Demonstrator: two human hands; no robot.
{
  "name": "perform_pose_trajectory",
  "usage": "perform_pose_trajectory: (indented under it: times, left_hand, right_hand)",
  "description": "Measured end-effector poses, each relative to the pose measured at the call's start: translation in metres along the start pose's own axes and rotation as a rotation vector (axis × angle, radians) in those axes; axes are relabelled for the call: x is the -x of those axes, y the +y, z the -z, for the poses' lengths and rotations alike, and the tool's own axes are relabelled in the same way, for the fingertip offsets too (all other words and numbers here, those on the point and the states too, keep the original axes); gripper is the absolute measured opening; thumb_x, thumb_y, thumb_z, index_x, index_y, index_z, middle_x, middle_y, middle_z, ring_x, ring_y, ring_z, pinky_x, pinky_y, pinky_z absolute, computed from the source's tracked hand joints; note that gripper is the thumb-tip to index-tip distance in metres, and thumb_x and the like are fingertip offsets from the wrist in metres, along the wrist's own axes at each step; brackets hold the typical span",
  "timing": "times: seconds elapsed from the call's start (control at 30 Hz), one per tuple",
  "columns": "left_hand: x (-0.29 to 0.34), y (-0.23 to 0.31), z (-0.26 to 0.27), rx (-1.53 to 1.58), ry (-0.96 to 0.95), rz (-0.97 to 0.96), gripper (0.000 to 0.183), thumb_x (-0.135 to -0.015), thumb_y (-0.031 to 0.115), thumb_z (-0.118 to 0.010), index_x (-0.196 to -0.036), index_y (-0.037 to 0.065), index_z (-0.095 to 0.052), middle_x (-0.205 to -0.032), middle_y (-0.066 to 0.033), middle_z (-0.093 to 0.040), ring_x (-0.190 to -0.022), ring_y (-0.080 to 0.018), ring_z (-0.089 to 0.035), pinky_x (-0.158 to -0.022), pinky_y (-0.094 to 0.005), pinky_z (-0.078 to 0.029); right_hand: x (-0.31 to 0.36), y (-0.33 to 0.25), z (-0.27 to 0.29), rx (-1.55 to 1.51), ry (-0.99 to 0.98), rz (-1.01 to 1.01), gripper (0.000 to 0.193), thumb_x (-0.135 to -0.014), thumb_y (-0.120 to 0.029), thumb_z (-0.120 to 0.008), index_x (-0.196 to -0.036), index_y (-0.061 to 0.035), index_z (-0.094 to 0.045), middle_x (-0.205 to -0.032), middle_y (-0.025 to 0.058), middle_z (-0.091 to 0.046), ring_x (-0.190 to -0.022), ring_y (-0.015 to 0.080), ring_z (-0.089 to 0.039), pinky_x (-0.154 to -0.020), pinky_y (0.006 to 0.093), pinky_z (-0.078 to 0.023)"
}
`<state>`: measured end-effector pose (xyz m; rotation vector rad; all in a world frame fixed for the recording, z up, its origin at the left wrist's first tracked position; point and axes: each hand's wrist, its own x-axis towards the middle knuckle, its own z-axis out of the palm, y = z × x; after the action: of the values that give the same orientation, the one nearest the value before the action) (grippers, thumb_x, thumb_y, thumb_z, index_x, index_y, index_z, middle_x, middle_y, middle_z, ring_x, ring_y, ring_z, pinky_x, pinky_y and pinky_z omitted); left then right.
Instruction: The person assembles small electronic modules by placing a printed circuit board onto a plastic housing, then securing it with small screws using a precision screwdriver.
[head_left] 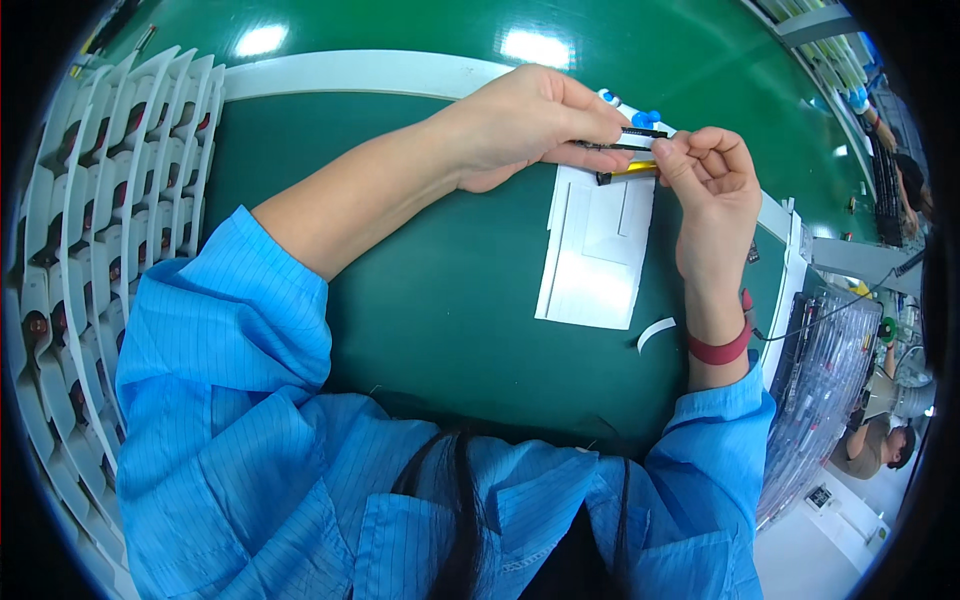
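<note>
At the far side of the work mat, my left hand (pixel 535 120) pinches a small narrow piece with black edges and a pale middle (pixel 643 142) between thumb and fingers. The thumb and forefinger of my right hand (pixel 712 175) close on its right end, while the other fingers curl inward. Its exact kind is too small to make out. Just below the hands, a yellow and black part (pixel 630 170) lies by the upper end of a white rectangular board (pixel 594 262) with outlined shapes on it. Small blue pieces (pixel 646 118) sit just beyond the fingers.
A curved white strip (pixel 655 333) lies on the green mat (pixel 450 310). White slotted racks (pixel 110 190) holding dark red parts stand at left; stacked clear trays (pixel 825 385) are at right. A red wrist strap (pixel 720 347) with a cord circles my right wrist. Other people work far right.
</note>
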<state>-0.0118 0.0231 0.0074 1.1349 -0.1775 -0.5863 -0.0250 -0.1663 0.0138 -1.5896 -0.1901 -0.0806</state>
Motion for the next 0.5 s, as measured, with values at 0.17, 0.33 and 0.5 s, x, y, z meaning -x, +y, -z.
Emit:
perform_pose_trajectory:
  times: [0.17, 0.33, 0.5]
  left_hand:
    - [0.003, 0.000, -0.002, -0.040, 0.039, -0.003, 0.026, -0.085, 0.007, -0.054, -0.105, -0.008, -0.057, -0.096, -0.0137, -0.059, -0.090, -0.0209, -0.062, -0.087, -0.0287, -0.049]
    - [0.003, 0.001, -0.005, -0.048, 0.043, -0.003, 0.026, -0.084, 0.007, -0.055, -0.105, -0.007, -0.057, -0.092, -0.0122, -0.060, -0.090, -0.0199, -0.062, -0.085, -0.0270, -0.049]
    - [0.006, -0.001, -0.007, -0.046, 0.041, -0.061, 0.028, -0.085, 0.008, -0.054, -0.107, -0.008, -0.055, -0.092, -0.0165, -0.061, -0.085, -0.0196, -0.064, -0.076, -0.0258, -0.053]
  right_hand:
    - [0.001, -0.001, -0.003, 0.065, -0.003, 0.052, 0.021, -0.076, 0.005, -0.063, -0.088, 0.0012, -0.047, -0.082, 0.0086, -0.059, -0.076, 0.0098, -0.058, -0.070, 0.0183, -0.048]
    - [0.000, -0.002, -0.003, 0.114, 0.008, 0.073, 0.022, -0.076, 0.004, -0.064, -0.089, 0.0012, -0.047, -0.082, 0.0084, -0.059, -0.076, 0.0100, -0.058, -0.070, 0.0192, -0.049]
    - [-0.005, -0.011, -0.002, 0.458, 0.128, 0.243, 0.025, -0.074, 0.004, -0.065, -0.095, 0.0022, -0.050, -0.082, 0.0078, -0.060, -0.074, 0.0116, -0.059, -0.066, 0.0213, -0.050]
